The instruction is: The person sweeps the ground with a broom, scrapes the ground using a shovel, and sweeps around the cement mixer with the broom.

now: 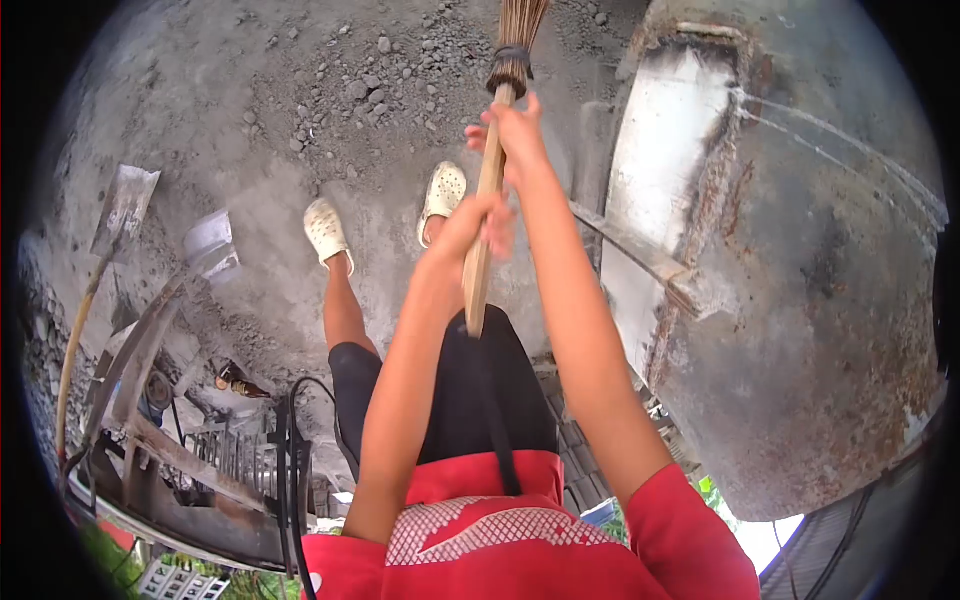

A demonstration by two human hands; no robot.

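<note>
A broom with a pale wooden handle [481,240] and brown bristles [520,22] bound by a dark band points away from me. My left hand [474,232] is closed round the lower part of the handle, its fingers slightly blurred. Higher up, just below the band, my right hand [512,138] holds the handle, with its thumb and some fingertips showing. The handle's bottom end hangs over my dark shorts.
Loose stones [368,92] lie on the dusty grey ground. A large rusty metal body [800,290] stands at the right, with a metal bar [635,245] jutting out. At the left are a shovel [125,212], a metal frame [140,370] and a black cable [293,450].
</note>
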